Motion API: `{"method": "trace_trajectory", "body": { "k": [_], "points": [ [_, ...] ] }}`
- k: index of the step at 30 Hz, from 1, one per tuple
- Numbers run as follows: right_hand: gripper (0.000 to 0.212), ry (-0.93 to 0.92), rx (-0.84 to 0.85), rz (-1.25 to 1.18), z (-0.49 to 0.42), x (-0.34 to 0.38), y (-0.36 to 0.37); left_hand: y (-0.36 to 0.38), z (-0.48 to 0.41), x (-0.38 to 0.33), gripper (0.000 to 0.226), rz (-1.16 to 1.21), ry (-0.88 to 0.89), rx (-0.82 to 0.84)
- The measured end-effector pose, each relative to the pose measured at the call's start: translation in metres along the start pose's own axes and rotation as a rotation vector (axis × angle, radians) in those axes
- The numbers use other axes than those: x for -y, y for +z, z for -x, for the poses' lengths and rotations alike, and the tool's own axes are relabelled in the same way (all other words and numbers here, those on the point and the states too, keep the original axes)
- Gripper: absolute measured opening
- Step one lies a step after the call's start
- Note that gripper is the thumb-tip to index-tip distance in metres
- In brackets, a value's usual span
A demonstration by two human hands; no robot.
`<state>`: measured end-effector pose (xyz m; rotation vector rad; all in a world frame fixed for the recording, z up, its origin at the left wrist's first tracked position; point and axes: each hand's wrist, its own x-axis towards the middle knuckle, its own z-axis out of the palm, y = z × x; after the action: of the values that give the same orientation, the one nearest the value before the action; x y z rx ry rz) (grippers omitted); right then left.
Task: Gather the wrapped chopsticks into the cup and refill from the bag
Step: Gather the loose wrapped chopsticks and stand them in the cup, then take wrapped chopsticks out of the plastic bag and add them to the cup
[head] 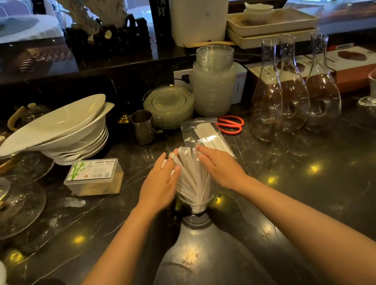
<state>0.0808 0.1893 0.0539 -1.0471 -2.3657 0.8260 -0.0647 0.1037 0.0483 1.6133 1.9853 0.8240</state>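
We see white wrapped chopsticks (193, 177) fanned upright in a clear cup (197, 205) mid-counter; behind, the clear bag (201, 132) lies flat, holding more.

Centre frame, the wrapped chopsticks (193, 180) stand in the cup (197, 205) on the bench (310, 197), bag (201, 132) just behind, scissors (231, 124) right of it, toothpick box (94, 177) at left.
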Motion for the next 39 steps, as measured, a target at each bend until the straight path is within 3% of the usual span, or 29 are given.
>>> {"method": "trace_trajectory", "body": {
  "k": [5,7,9,11,13,17,20,23,31,39],
  "points": [
    [0.045,0.051,-0.022,-0.017,-0.008,-0.004,-0.013,-0.012,-0.001,-0.006,0.060,0.163,0.039,-0.043],
    [0.042,0.080,-0.058,-0.044,-0.021,-0.008,-0.025,-0.021,-0.006,-0.009,0.058,0.330,-0.005,-0.088],
    [0.037,0.222,-0.128,-0.217,-0.039,-0.015,-0.041,-0.031,-0.018,-0.008,0.051,0.474,-0.096,-0.108],
    [0.037,0.408,-0.145,-0.325,-0.056,-0.024,-0.051,-0.038,-0.036,-0.003,0.048,0.455,-0.157,-0.096],
    [0.038,0.502,-0.081,-0.285,-0.068,-0.038,-0.053,-0.041,-0.055,0.004,0.048,0.384,-0.194,-0.055],
    [0.038,0.560,-0.032,-0.248,-0.080,-0.054,-0.049,-0.031,-0.094,0.017,0.049,0.511,-0.320,0.056],
    [0.017,0.613,0.027,-0.257,-0.091,-0.067,-0.047,-0.015,-0.119,0.027,0.047,0.596,-0.424,0.076],
    [0.038,0.664,0.069,-0.237,-0.105,-0.086,-0.039,0.001,-0.143,0.033,0.044,0.568,-0.487,0.092],
    [0.039,0.708,0.058,-0.223,-0.138,-0.119,-0.015,0.029,-0.186,0.049,0.043,0.631,-0.583,0.098],
    [0.033,0.748,0.006,-0.149,-0.154,-0.133,-0.001,0.050,-0.200,0.040,0.017,0.554,-0.531,0.194]
  ]
}}
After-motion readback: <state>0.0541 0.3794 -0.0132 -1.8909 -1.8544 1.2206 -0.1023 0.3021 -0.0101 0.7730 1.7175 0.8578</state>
